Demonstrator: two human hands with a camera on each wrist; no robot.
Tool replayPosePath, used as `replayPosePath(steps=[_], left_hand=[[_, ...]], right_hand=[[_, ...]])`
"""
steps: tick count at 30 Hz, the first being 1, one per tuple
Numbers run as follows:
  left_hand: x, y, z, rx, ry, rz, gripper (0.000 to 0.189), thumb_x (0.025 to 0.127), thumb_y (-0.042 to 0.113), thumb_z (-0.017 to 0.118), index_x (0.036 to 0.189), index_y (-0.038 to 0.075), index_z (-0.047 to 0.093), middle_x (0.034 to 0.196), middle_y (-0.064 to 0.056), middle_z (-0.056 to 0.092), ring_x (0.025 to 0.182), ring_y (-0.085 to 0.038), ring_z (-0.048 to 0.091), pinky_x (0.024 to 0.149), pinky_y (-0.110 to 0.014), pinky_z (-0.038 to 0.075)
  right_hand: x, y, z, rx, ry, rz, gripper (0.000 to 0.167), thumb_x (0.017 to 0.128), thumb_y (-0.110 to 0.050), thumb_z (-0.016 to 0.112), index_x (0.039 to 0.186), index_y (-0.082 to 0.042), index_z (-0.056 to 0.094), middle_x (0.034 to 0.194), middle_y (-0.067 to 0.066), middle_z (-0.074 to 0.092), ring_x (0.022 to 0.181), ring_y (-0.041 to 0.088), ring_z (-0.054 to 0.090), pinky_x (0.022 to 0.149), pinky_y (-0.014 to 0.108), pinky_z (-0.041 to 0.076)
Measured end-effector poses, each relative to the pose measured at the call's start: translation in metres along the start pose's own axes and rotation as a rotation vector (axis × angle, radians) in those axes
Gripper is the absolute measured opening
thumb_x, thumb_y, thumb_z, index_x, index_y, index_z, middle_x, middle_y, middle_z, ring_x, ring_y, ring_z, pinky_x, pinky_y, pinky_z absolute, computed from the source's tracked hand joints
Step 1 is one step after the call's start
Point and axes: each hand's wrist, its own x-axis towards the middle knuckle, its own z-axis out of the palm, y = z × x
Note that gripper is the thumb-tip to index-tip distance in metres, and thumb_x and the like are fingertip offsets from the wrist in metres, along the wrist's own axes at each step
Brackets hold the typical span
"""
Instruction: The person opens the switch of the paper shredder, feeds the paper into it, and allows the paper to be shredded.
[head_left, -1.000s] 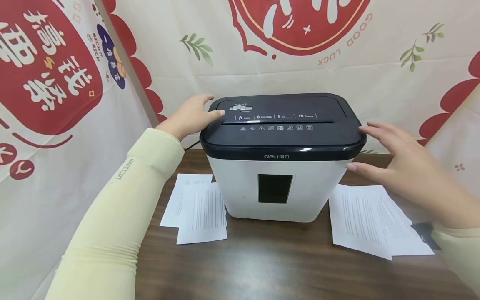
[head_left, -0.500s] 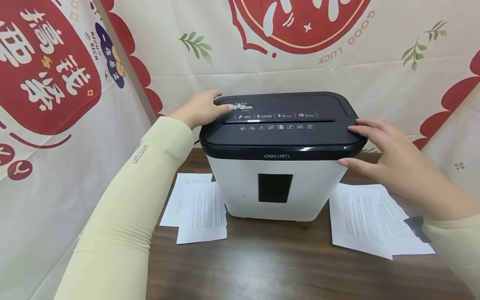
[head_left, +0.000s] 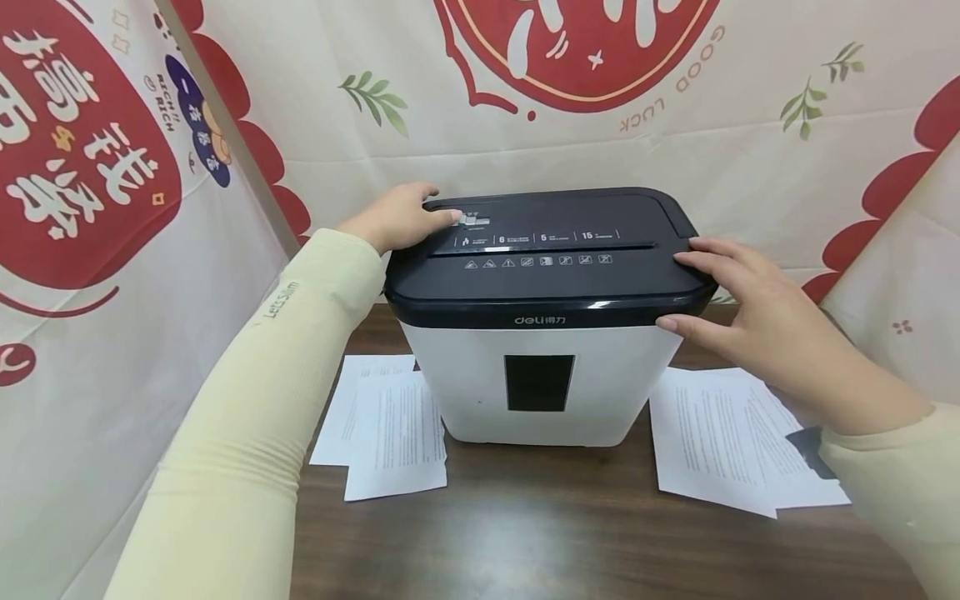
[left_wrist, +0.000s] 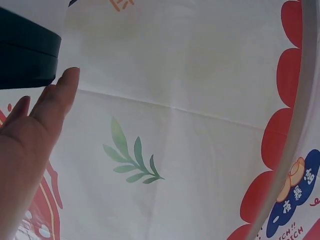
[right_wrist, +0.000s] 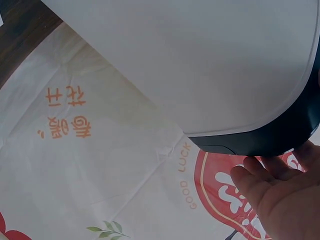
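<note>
A paper shredder point(head_left: 465, 383) with a white body, small dark window and black lid point(head_left: 570, 279) stands upright on the table. My left hand point(head_left: 401, 218) rests on the lid's left rear corner, its thumb beside the light grey control point(head_left: 474, 221). In the left wrist view, the fingers lie extended along the dark lid edge point(left_wrist: 27, 55). My right hand point(head_left: 757, 321) touches the lid's right end, fingertips on top and thumb at the front edge. The right wrist view has its fingertips against the lid point(right_wrist: 250, 145). Neither hand holds any paper.
Printed sheets with torn edges lie left of the shredder point(head_left: 401, 437), and more printed sheets point(head_left: 712, 442) lie to its right. A dark grey patch point(head_left: 810, 450) shows by the right sleeve. Printed cloth point(head_left: 525, 137) hangs close behind and at the sides.
Both hands have come inward onto the lid: the left thumb to the grey control, the right fingertips further over the top. The shredder and papers stay put; the view has shifted slightly.
</note>
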Motion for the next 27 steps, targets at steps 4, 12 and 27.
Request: replayPosePath(steps=[4, 12, 27], left_hand=[[0.0023, 0.0015, -0.0001, 0.011, -0.014, 0.017, 0.067, 0.097, 0.046, 0.05, 0.148, 0.005, 0.035, 0.149, -0.013, 0.04, 0.136, -0.026, 0.036, 0.114, -0.038, 0.026], [0.0059, 0.0037, -0.0014, 0.035, -0.025, 0.029, 0.062, 0.098, 0.044, 0.05, 0.143, 0.003, 0.042, 0.14, -0.016, 0.047, 0.127, -0.028, 0.043, 0.111, -0.039, 0.03], [0.0086, 0.0041, 0.0012, 0.063, -0.016, 0.017, 0.057, 0.097, 0.045, 0.051, 0.136, 0.003, 0.05, 0.129, -0.015, 0.054, 0.117, -0.027, 0.047, 0.106, -0.039, 0.034]], right_hand=[[0.0002, 0.0007, -0.0001, 0.002, 0.003, 0.002, 0.081, 0.077, -0.03, 0.083, 0.143, -0.005, 0.044, 0.152, 0.017, 0.03, 0.135, 0.044, 0.028, 0.094, 0.067, 0.033], [0.0002, 0.0, 0.0001, 0.0, 0.014, -0.002, 0.081, 0.077, -0.03, 0.082, 0.145, -0.008, 0.043, 0.154, 0.012, 0.029, 0.136, 0.043, 0.029, 0.093, 0.065, 0.033], [0.0008, -0.001, 0.0078, -0.053, 0.06, -0.013, 0.081, 0.074, -0.023, 0.084, 0.143, -0.004, 0.046, 0.151, 0.02, 0.033, 0.136, 0.044, 0.03, 0.094, 0.067, 0.035]])
